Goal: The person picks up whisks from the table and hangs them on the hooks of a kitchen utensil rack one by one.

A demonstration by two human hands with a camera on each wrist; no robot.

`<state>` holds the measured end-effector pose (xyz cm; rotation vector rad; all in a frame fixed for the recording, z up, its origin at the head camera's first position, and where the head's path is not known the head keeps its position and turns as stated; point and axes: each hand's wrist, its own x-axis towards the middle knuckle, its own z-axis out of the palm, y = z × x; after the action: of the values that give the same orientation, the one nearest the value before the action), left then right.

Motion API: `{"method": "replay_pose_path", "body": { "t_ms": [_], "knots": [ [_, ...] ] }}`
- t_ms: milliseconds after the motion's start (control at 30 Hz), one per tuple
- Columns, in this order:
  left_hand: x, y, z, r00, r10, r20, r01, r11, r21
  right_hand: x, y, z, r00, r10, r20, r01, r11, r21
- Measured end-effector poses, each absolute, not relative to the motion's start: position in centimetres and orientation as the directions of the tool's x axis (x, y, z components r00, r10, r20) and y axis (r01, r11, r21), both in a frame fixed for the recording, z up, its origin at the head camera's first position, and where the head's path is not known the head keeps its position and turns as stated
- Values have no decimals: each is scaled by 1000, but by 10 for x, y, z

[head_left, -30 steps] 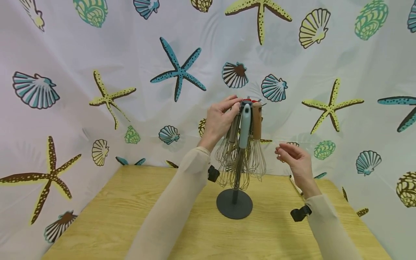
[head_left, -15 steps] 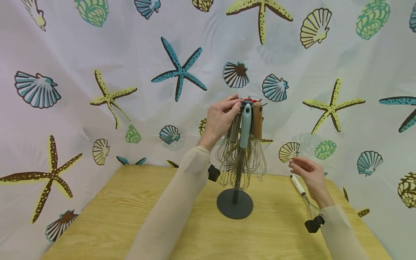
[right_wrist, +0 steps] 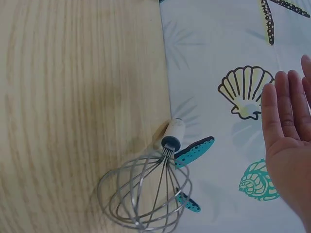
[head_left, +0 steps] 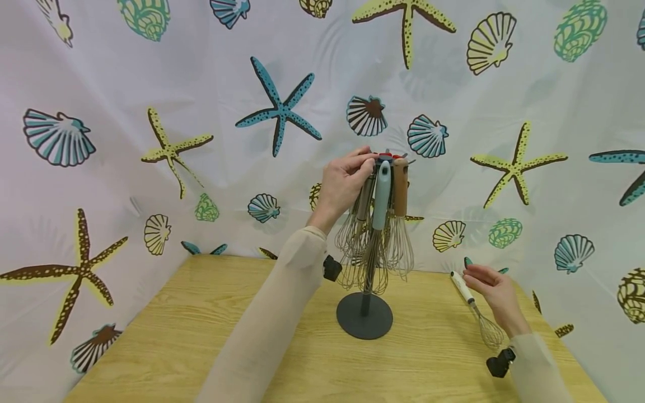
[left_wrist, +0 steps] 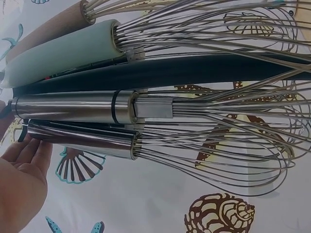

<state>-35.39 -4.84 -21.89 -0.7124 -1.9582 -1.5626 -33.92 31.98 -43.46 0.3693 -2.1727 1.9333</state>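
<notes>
A dark round-based whisk stand carries several hanging whisks. My left hand holds the stand's top between thumb and fingers. In the left wrist view, its fingers meet the ends of the steel-handled whisks; the exact grip is partly hidden. A pale blue-handled whisk and a brown-handled whisk hang just right of that hand. Farther right, a white-handled whisk lies on the table. Above and beside it, my right hand hovers with extended, relaxed fingers, holding nothing.
A wooden table spans the lower view. Behind it and at both sides hangs a white cloth printed with starfish and shells. The white handle points toward the back edge of the table.
My right hand has moved right and down, away from the stand and toward the white-handled whisk, uncovering it. The left hand stays at the stand's top.
</notes>
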Motion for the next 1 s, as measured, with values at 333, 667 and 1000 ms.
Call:
{"method": "replay_pose_path", "body": {
  "t_ms": [333, 667, 1000],
  "knots": [
    [-353, -49, -219, -717, 74, 693, 691, 201, 694, -341, 335, -455, -973, -5, 230, -222, 286, -932],
    [-354, -51, -219, -728, 72, 682, 680, 207, 703, -349, 342, -472, -979, 22, 201, -178, 376, -909],
    [-353, -50, -219, -725, 75, 684, 682, 210, 700, -350, 351, -486, -992, -8, 125, -111, 513, -851]
  ]
}}
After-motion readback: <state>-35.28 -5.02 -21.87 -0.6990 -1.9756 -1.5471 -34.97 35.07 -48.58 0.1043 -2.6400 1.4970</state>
